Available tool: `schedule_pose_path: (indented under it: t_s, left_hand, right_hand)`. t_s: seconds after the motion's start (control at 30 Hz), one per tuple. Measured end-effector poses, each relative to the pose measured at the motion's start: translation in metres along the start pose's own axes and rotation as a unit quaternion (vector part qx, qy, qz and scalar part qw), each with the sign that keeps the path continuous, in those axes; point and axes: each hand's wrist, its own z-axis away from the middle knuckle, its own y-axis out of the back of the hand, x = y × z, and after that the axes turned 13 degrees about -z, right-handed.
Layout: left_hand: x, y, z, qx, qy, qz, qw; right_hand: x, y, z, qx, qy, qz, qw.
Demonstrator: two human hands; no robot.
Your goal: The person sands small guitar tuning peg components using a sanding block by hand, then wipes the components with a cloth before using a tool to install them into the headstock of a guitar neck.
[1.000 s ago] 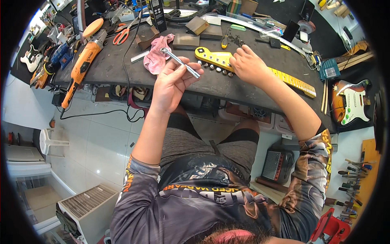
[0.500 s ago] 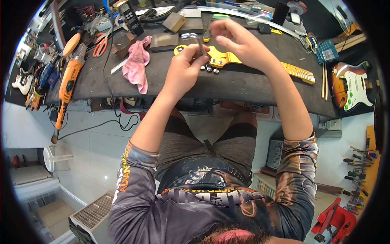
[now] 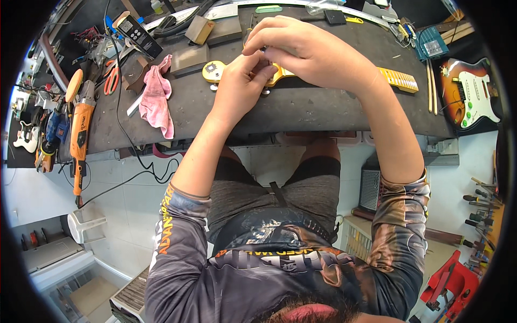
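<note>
A guitar neck lies across the bench, its yellow headstock (image 3: 214, 71) to the left of my hands and its fretboard (image 3: 399, 79) to the right. Over the headstock end, my left hand (image 3: 242, 83) is closed, thumb and fingers pinched together. My right hand (image 3: 301, 51) arches in from the right, fingers bent and thumb tip meeting the left fingertips. Whatever sits between the fingertips is mostly covered by them. Metal tuner buttons (image 3: 265, 91) show just below the neck. A screwdriver seen earlier behind the neck is largely hidden by my right hand.
A pink cloth (image 3: 156, 99) lies left of the neck, near metal blocks (image 3: 189, 60) and orange-handled scissors (image 3: 111, 78). An orange power tool (image 3: 81, 129) with a cord stands at the left. A sunburst guitar body (image 3: 467, 94) is at the far right, beside thin wooden sticks (image 3: 431, 94).
My right hand has come left and down to meet the left. The small metal-headed tool that showed in my left hand is now out of sight. The whole view has shifted slightly.
</note>
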Motion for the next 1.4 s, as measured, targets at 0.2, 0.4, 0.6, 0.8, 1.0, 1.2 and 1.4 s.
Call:
schedule_pose_path:
  t_s: [0.2, 0.4, 0.6, 0.8, 1.0, 1.2, 1.4]
  left_hand:
    - [-0.011, -0.001, 0.000, -0.034, 0.006, 0.039, 0.999]
    - [-0.010, -0.012, -0.002, -0.047, 0.029, 0.137, 0.989]
    - [-0.016, -0.013, -0.001, -0.021, 0.026, 0.100, 0.994]
    - [-0.014, -0.011, -0.004, -0.042, 0.021, 0.120, 0.992]
    - [-0.018, -0.004, -0.002, -0.070, 0.028, 0.160, 0.984]
    - [-0.015, -0.015, 0.005, -0.027, 0.050, 0.211, 0.976]
    - [-0.011, -0.009, -0.003, 0.002, 0.022, 0.126, 0.992]
  right_hand:
    - [-0.025, 0.005, -0.031, -0.086, -0.147, 0.197, 0.965]
    - [-0.021, 0.009, -0.043, 0.005, -0.241, 0.097, 0.966]
    - [0.020, 0.030, -0.016, -0.090, -0.273, -0.420, 0.861]
    - [0.041, 0.024, 0.001, -0.026, -0.268, -0.479, 0.836]
    - [-0.017, -0.007, 0.001, 0.105, -0.170, 0.036, 0.979]
    - [-0.025, -0.032, 0.000, 0.114, -0.022, 0.336, 0.935]
    - [-0.061, 0.009, -0.003, -0.001, -0.049, 0.243, 0.969]
